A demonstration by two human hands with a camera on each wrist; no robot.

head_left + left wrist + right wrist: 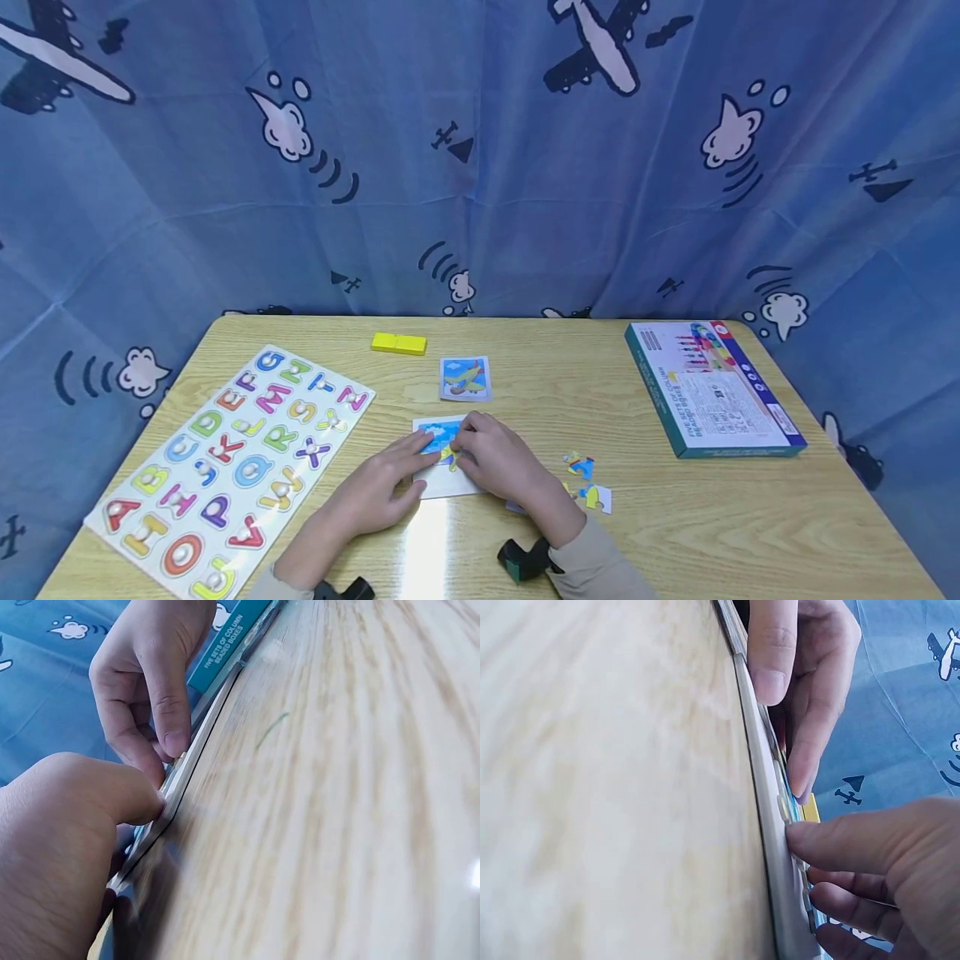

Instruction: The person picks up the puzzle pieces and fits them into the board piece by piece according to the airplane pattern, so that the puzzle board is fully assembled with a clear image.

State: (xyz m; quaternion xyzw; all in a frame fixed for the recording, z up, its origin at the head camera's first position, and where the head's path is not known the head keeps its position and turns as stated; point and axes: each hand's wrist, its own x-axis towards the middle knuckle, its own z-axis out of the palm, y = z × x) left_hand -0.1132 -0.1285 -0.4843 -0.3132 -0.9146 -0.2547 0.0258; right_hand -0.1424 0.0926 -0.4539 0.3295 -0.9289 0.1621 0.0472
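Note:
A small white puzzle board (453, 485) lies in the middle of the table, with joined blue sky pieces (441, 435) on its upper part. My left hand (384, 485) rests on its left side, fingers fairly straight over the blue pieces and thumb at the near edge. From the right, my right hand (501, 457) bends its fingers over the board and pinches a yellow puzzle piece (452, 458) low between thumb and fingers; those fingers hide part of it. In the right wrist view, my right thumb (832, 844) touches the pieces' edge.
Loose puzzle pieces (597, 498) lie right of my right wrist. A picture card with a yellow plane (465, 379) and a yellow block (399, 343) sit behind the board. A letter board (240, 450) covers the left; a flat box (716, 392) stands at the back right.

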